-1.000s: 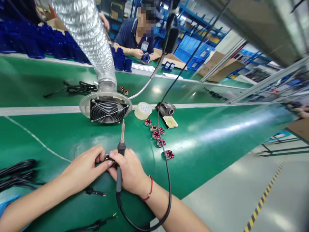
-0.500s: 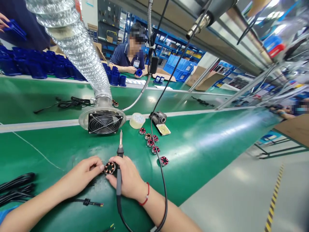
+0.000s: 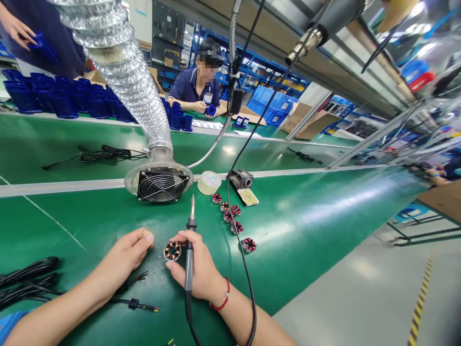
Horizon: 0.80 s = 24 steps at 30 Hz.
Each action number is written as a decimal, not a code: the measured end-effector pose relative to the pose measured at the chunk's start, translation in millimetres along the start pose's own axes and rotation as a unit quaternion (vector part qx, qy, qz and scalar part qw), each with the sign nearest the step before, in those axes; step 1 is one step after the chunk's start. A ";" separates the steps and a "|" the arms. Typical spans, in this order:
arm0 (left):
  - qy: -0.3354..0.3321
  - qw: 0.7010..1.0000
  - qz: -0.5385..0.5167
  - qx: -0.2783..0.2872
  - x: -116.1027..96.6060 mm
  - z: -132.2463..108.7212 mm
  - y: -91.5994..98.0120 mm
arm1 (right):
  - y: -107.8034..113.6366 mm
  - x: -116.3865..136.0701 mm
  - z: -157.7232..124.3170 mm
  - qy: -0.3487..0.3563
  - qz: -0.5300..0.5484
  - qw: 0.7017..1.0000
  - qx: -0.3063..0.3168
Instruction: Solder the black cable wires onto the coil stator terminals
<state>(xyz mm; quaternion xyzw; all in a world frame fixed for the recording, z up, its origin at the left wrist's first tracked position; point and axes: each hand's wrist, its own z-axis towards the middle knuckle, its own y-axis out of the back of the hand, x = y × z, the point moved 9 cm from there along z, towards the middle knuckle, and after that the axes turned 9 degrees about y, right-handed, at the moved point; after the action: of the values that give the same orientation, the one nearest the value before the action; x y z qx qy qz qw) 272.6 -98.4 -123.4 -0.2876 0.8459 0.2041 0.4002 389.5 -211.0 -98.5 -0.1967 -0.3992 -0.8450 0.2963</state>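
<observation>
My right hand (image 3: 200, 269) holds a soldering iron (image 3: 189, 259) with its tip pointing up and away from me. Between the thumb and forefinger of that same hand sits a small round motor stator (image 3: 172, 251) with copper windings. To the left of the stator, apart from it, is my left hand (image 3: 131, 250). Its fingers are curled and the thumb presses on the forefinger; anything pinched there is too small to make out. Several more stators (image 3: 248, 245), mostly with red windings, lie on the green bench (image 3: 288, 211) to the right.
A fan (image 3: 163, 186) on a silver duct hangs ahead. Beside it are a tape roll (image 3: 209, 183) and an iron stand with a sponge tray (image 3: 248, 196). Black cables (image 3: 29, 278) lie at left. A cord crosses in front. A co-worker (image 3: 196, 89) sits beyond blue parts (image 3: 65, 101).
My left hand has come away from the stator and moved left, its fingers closed. The right hand still has the stator and iron, both a little further right in view.
</observation>
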 end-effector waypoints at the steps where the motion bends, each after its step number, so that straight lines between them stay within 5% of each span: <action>1: 0.002 1.000 0.007 0.005 0.3 -0.1 -0.4 | 1.0 2.1 0.3 0.007 -0.012 1.000 -0.003; 8: -0.024 0.989 0.091 0.111 4.4 1.6 -25.2 | -0.8 1.9 -0.5 0.005 -0.046 0.999 -0.003; 24: 0.053 0.996 0.028 0.069 5.5 2.0 -7.3 | 1.3 -11.2 -4.1 -0.071 0.020 0.997 0.010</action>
<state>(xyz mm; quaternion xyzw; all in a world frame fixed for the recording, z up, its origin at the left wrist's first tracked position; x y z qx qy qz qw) 275.7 -104.5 -129.8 -0.2464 0.8857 0.1407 0.3674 398.3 -211.0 -106.6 -0.2615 -0.4238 -0.8187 0.2857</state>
